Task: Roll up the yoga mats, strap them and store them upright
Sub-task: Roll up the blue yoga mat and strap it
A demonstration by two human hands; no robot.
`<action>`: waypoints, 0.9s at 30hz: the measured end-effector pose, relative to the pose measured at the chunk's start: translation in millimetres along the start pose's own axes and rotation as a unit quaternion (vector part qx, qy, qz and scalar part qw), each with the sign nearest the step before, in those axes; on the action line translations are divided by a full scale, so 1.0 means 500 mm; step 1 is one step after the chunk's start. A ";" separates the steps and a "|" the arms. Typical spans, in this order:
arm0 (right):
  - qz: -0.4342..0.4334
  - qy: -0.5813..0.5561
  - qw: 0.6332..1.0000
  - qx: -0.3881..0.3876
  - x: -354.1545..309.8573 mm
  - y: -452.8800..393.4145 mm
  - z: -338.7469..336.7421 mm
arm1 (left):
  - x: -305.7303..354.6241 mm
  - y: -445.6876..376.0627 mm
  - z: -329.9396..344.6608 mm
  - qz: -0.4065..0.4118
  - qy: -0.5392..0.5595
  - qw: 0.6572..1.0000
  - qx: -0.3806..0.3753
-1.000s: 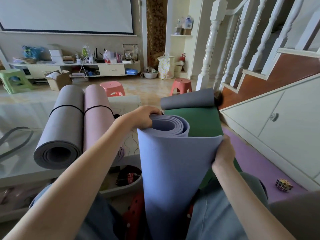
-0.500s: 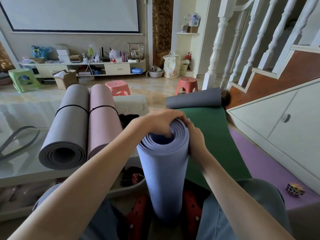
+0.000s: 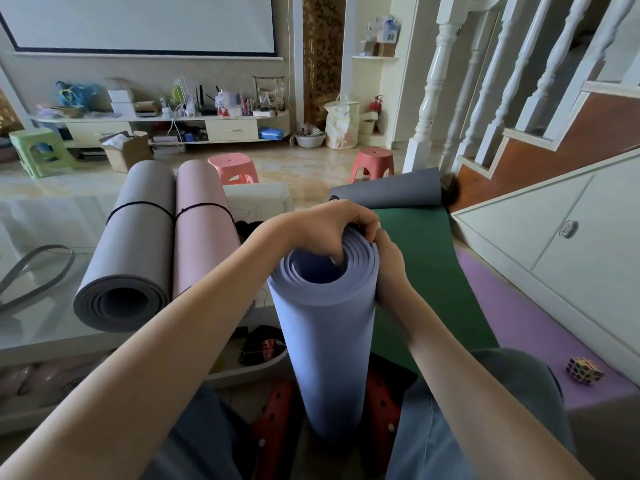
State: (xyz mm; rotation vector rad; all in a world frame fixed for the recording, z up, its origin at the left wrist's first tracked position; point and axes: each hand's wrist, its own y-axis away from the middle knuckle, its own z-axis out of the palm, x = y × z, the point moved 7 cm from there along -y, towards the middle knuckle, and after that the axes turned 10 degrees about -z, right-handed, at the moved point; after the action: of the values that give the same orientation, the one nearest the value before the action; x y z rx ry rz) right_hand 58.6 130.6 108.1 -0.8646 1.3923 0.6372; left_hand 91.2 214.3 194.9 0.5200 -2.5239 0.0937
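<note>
Head view is showing a lavender-blue foam mat [image 3: 329, 327] rolled into a smooth matte cylinder, standing upright on the floor between the person's knees, its spiral end facing up. Left hand [image 3: 320, 230] is gripping the roll's top rim, fingers curling over the edge into the hollow core. Right hand [image 3: 389, 268] is pressing against the roll's right side just below the rim; whether its fingers are curling around the roll cannot be told. On the glossy white worktop [image 3: 31, 323] to the left, 2 rolled mats are lying side by side and touching: a grey mat [image 3: 135, 237] and a pink mat [image 3: 204, 223], each bound by 1 thin black strap. A green mat [image 3: 426, 271] is lying flat on the floor behind the roll, a dark grey mat [image 3: 388, 190] curled at its far end. No legible writing is showing.
</note>
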 end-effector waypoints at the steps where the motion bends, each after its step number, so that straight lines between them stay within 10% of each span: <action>1: -0.008 0.007 1.000 0.004 0.000 0.002 0.002 | -0.001 -0.001 0.006 -0.003 -0.003 1.000 -0.012; 12: 0.080 -0.219 0.972 0.028 0.029 0.038 -0.003 | 0.016 -0.006 0.039 0.000 -0.056 0.994 0.091; 27: 0.061 -0.310 0.949 -0.021 0.022 0.065 -0.006 | 0.049 -0.036 0.058 0.022 -0.062 0.998 0.003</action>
State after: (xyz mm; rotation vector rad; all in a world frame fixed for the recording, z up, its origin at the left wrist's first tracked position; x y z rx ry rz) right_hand 31.1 145.0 92.9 -0.5407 0.8644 0.9418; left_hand 64.4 184.3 182.8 0.4861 -2.6566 0.0870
